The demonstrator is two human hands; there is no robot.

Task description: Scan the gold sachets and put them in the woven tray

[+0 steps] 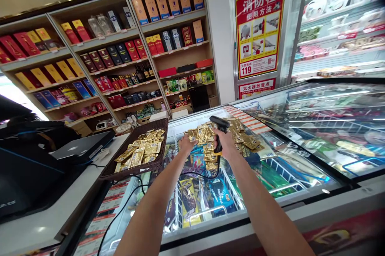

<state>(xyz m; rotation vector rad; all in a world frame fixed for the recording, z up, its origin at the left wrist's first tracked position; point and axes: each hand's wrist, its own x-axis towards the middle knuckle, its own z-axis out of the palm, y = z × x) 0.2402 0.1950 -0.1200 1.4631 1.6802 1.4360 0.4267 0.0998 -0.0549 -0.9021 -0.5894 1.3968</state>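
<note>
My right hand (225, 143) is wrapped around the handle of a black barcode scanner (220, 122), whose cable hangs down toward the left. To its left, my left hand (185, 145) has its fingers and thumb around the edge of a gold packet (192, 133). Small shiny gold packets (207, 153) lie in a spread pile on the freezer's glass top, on both sides of the scanner. More packets (141, 149) fill a brown woven basket (132, 173) left of my left hand.
Under the glass, the chest freezer (224, 224) holds bagged frozen goods in white wire baskets. A counter with dark checkout equipment (27, 167) stands at the left. Shelves (102, 41) of boxed goods line the back wall, beside a red fire-hydrant poster (260, 31).
</note>
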